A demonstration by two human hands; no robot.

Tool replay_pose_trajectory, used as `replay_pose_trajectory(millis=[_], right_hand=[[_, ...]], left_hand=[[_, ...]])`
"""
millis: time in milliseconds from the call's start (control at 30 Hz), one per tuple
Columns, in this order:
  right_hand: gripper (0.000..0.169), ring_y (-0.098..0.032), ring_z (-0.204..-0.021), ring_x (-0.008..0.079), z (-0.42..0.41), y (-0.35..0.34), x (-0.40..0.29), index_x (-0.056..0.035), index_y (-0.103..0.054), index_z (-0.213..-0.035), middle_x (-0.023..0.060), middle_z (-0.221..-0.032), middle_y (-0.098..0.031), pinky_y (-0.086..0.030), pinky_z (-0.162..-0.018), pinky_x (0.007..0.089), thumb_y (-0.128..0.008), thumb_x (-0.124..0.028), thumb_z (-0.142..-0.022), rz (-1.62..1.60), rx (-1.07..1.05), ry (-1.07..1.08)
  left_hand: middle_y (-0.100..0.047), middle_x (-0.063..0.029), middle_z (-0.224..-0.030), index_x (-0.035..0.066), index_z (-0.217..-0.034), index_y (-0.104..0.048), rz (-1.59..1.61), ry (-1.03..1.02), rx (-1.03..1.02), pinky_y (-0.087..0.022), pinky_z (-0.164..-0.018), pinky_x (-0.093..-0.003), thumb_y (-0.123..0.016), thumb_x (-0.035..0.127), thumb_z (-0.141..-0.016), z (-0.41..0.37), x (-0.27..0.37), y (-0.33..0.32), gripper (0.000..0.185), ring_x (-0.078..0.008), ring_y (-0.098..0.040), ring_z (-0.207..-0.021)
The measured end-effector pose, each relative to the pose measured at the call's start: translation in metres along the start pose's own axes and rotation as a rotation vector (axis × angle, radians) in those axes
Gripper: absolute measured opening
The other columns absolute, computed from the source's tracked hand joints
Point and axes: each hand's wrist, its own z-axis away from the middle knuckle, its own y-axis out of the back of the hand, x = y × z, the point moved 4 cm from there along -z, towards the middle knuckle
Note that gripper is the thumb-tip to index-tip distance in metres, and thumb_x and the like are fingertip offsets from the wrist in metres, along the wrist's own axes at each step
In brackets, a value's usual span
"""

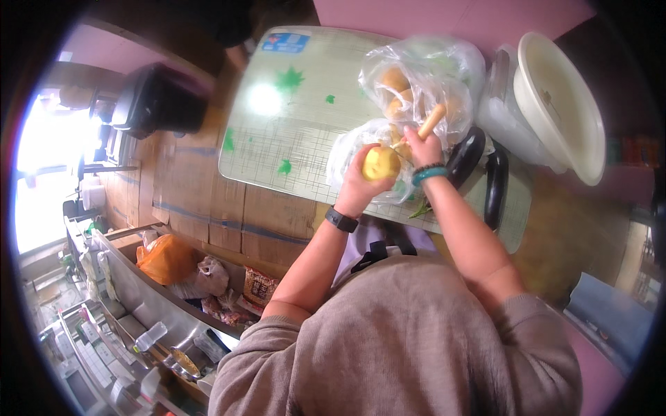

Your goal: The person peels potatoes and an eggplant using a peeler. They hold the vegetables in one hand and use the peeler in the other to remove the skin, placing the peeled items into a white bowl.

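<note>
My left hand (359, 188) grips a peeled yellow potato (381, 164) from below and the side. Close to its right, my right hand (425, 151) is closed around a tool with a wooden handle (432, 120); its working end is too hidden to tell whether it is a peeler or a knife. Beneath both hands, a thin plastic bag (341, 153) lies spread on the table (244, 130), with some peelings on it. Just beyond, a clear plastic bag (380, 57) holds several brown round potatoes (395, 79). One dark eggplant (466, 156) rests beside my right wrist.
A second eggplant (497, 187) lies farther right. A large white basin (556, 109) stands tilted in view at the table's right end. Flattened cardboard (229, 213) covers the floor. At left are a black bin (161, 101) and an orange bag (166, 259). Another person's arm (237, 56) shows beyond the table.
</note>
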Motion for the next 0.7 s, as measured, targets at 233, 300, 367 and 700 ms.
replay_pose_trajectory(millis=[233, 300, 367, 700], right_hand=[[0.017, -0.053, -0.06, 0.0099, 0.04, -0.026, -0.035, -0.002, -0.052, -0.081, 0.0069, -0.071, -0.059, -0.044, -0.057, 0.0234, -0.061, -0.016, -0.079, -0.682, -0.167, -0.118], [0.018, -0.054, -0.06, 0.0106, 0.051, -0.031, -0.04, -0.0018, -0.051, -0.081, 0.0066, -0.071, -0.059, -0.045, -0.059, 0.0233, -0.061, -0.017, -0.08, -0.472, -0.157, -0.017], [0.018, -0.054, -0.059, 0.0113, 0.038, -0.028, -0.035, -0.0006, -0.054, -0.077, 0.0054, -0.067, -0.058, -0.045, -0.058, 0.0242, -0.062, -0.017, -0.079, -0.345, -0.066, -0.023], [0.021, -0.054, -0.058, 0.0121, 0.015, -0.012, -0.006, 0.0001, -0.054, -0.08, 0.0056, -0.069, -0.058, -0.044, -0.057, 0.0243, -0.062, -0.019, -0.078, -0.467, -0.072, -0.122]], left_hand=[[-0.053, -0.009, -0.099, 0.002, -0.12, -0.04, 0.059, 0.068, 0.049, -0.051, -0.062, -0.0267, -0.062, 0.001, -0.068, 0.002, 0.0, 0.004, 0.056, -0.0155, -0.056, -0.081], [-0.053, -0.0087, -0.099, 0.003, -0.12, -0.04, 0.017, 0.08, 0.034, -0.051, -0.063, -0.0269, -0.063, 0.002, -0.068, 0.001, -0.003, 0.0, 0.057, -0.0152, -0.056, -0.08], [-0.052, -0.0085, -0.101, 0.003, -0.121, -0.04, 0.114, 0.143, 0.023, -0.051, -0.063, -0.0283, -0.063, 0.002, -0.068, 0.001, -0.002, -0.002, 0.057, -0.0158, -0.055, -0.083], [-0.052, -0.0089, -0.105, 0.004, -0.122, -0.038, 0.291, 0.174, 0.033, -0.051, -0.068, -0.0324, -0.061, 0.001, -0.068, 0.006, -0.013, 0.0, 0.059, -0.0182, -0.054, -0.09]])
